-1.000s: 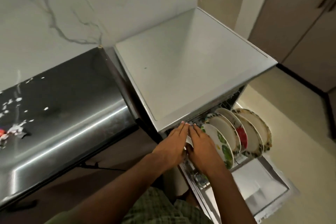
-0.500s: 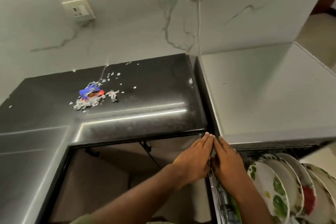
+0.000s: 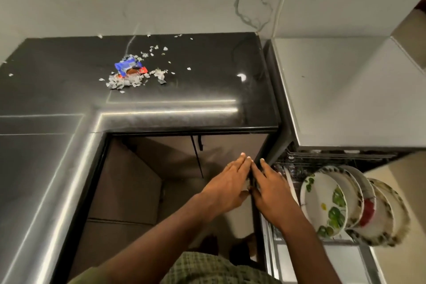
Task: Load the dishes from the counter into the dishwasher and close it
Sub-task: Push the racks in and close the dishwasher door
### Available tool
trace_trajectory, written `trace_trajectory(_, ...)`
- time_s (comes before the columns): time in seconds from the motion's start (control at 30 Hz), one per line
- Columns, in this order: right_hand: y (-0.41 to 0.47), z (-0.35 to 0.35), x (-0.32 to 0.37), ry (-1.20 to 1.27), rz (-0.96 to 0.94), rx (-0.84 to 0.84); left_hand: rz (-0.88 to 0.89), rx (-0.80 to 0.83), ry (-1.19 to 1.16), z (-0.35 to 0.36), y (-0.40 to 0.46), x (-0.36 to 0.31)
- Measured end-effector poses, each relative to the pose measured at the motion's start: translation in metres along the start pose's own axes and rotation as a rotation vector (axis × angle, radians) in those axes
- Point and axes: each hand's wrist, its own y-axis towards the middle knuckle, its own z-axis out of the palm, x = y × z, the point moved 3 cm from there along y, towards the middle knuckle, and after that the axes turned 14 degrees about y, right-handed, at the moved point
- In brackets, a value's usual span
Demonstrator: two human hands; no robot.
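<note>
- The left hand (image 3: 227,188) and right hand (image 3: 269,188) lie side by side with straight fingers, perhaps pressing something pale between them.
- Plates (image 3: 327,200) stand upright in the dishwasher rack (image 3: 291,169).

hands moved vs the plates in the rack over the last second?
Yes. Both hands sit further left of the leaf plate, off the rack's left edge.

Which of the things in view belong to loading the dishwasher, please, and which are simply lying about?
Part of the job:
- dishwasher, open
- lower rack, pulled out
- plates standing on edge in the rack
- left hand and right hand, fingers straight, side by side at the rack's near corner

Lying about:
- blue and red wrapper on the black counter
- pale torn scraps around it
</note>
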Motion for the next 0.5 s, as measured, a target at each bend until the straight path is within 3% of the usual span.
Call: trace_trajectory(0.5, -0.064, 0.012, -0.036, -0.034, 0.127, -0.015, 0.086, 0.107, 0.012, 0.043, -0.011, -0.042)
